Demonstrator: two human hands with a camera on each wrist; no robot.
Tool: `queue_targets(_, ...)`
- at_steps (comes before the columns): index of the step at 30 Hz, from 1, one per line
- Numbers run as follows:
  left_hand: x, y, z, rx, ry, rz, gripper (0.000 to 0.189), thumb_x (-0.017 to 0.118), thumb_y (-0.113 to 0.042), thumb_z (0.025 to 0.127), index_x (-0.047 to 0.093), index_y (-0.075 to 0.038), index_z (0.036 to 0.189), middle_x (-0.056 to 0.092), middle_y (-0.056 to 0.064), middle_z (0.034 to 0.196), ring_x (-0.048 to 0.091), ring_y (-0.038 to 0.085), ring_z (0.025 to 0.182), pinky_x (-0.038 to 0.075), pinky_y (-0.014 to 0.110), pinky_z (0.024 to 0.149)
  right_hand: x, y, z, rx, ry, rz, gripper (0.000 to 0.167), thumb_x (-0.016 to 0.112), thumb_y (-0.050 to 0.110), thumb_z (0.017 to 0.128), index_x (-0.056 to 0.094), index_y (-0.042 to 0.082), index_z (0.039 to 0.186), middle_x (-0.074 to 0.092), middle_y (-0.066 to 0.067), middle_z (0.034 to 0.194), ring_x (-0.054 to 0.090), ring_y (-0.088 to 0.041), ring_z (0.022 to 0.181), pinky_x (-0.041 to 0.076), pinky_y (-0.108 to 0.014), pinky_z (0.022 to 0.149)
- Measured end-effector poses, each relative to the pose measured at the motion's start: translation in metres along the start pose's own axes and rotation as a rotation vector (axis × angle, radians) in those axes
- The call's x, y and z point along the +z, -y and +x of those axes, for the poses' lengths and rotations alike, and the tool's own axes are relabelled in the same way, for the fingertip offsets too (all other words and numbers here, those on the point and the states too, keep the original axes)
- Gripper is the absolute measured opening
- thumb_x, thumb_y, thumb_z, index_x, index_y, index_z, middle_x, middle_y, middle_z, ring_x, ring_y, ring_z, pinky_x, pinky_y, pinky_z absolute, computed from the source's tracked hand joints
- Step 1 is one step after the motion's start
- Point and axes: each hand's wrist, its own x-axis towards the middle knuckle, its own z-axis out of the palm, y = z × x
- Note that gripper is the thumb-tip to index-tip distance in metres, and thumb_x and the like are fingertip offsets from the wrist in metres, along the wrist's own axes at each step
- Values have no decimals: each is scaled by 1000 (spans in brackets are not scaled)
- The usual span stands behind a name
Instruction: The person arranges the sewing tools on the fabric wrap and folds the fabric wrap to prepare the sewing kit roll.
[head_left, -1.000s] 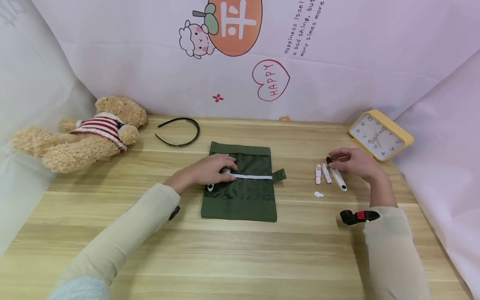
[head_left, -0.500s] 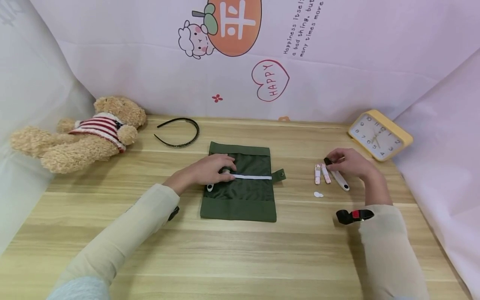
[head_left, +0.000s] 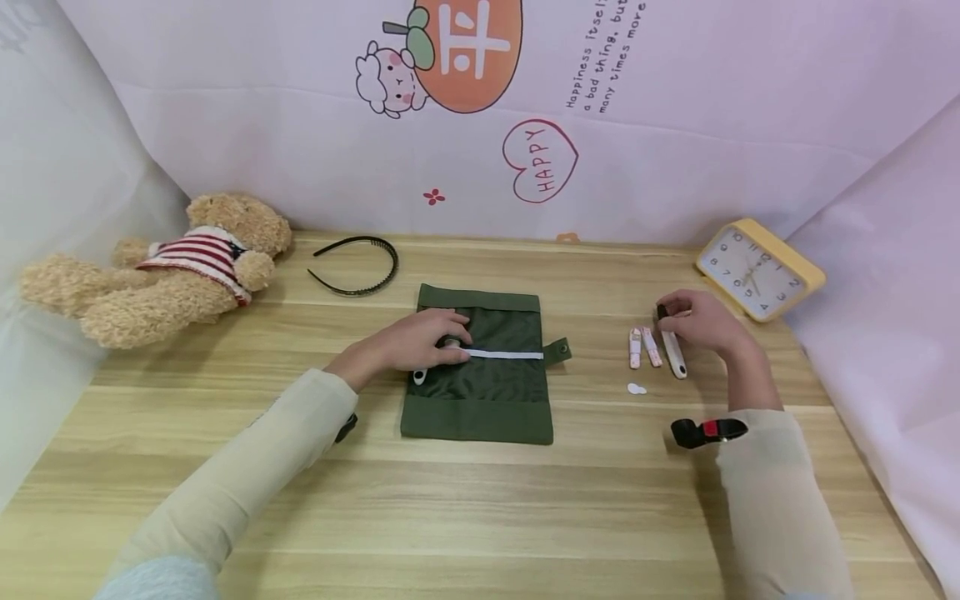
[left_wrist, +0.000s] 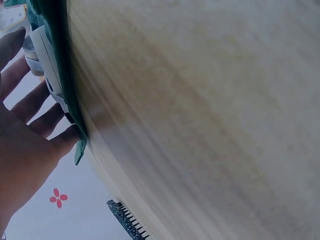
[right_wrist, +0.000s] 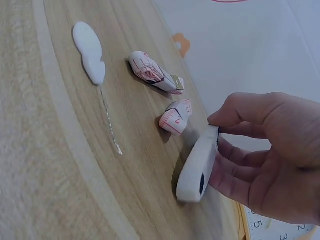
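Presently: pouch (head_left: pixel 495 379), spread left hand (head_left: pixel 417 340) atop; three o'clock, right hand (head_left: pixel 697 322) pinching white tool (head_left: pixel 674 355); fingertip hold could slip.

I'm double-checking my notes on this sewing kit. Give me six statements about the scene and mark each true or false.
1. The right hand holds a white-handled tool. True.
2. The left hand is over the green fabric case. True.
3. The green fabric case is rolled up. False: it lies spread open.
4. In the head view, two rolled tape measures lie between the green fabric case and the white-handled tool. True.
5. The teddy bear wears a plain shirt. False: the shirt has red and white stripes.
6. The left hand holds the black hairband. False: it lies on the wooden table, apart from both hands.
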Motion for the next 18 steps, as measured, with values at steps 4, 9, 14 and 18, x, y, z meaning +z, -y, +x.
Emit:
queue_targets(4, -1, 1, -2, 0, 2, -5, 32, 62, -31, 103, 71, -10, 126, 46, 15, 154, 29, 34, 149, 25, 51, 119, 0, -1, 1, 26, -21, 50, 49, 61, 16, 101, 46, -10, 140, 49, -36, 133, 59, -37, 107, 56, -32, 76)
queue_targets(9, -1, 0, -2, 14, -2, -22, 29, 62, -29, 103, 72, -10, 124, 47, 17, 153, 29, 35, 149, 26, 51, 119, 2, -3, 1, 9, -69, 82, 49, 64, 19, 101, 49, -9, 138, 52, -29, 125, 61, -24, 93, 58, -30, 71)
queue_targets(14, -1, 0, -2, 10, -1, -35, 27, 62, -28, 103, 73, -11, 121, 46, 16, 153, 29, 35, 149, 25, 50, 119, 2, -2, 0, 1, -103, 140, 57, 65, 25, 101, 45, -5, 145, 49, -31, 132, 62, -21, 92, 61, -36, 72)
queue_targets(18, -1, 0, -2, 9, -2, -45, 25, 63, -27, 103, 74, -12, 119, 46, 16, 153, 28, 35, 150, 25, 51, 119, 1, 0, 2, -9, -116, 201, 61, 63, 26, 102, 40, -3, 150, 45, -34, 139, 64, -20, 94, 61, -40, 73)
